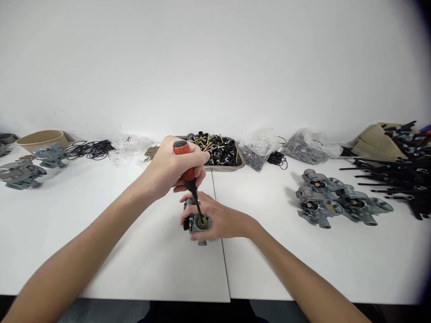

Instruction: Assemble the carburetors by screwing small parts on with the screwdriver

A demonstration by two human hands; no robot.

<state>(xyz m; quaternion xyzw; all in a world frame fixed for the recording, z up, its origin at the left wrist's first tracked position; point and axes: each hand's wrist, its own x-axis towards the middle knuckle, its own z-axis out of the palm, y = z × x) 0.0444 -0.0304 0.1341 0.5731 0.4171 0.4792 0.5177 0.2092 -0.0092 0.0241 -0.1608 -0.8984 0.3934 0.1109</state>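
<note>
My left hand (pixel 180 166) is wrapped round the red and black handle of a screwdriver (pixel 190 179). The shaft slants down, and its tip goes into the round mouth of a grey metal carburetor (pixel 202 223). My right hand (pixel 218 217) grips that carburetor from the right, with fingers over its top and the thumb at the near side. It rests on the white table, close to the seam, and my fingers hide part of its body. Whatever the screwdriver's tip touches inside the mouth is too small to make out.
At the back stands a metal tray (pixel 232 168) of small black and brass parts. Several carburetors (pixel 336 199) sit at right, beside black rod-like parts (pixel 404 179). Two more carburetors (pixel 23 174), a tan bowl (pixel 42 140) and black rings (pixel 90 149) are at left. Plastic bags (pixel 310 146) line the wall.
</note>
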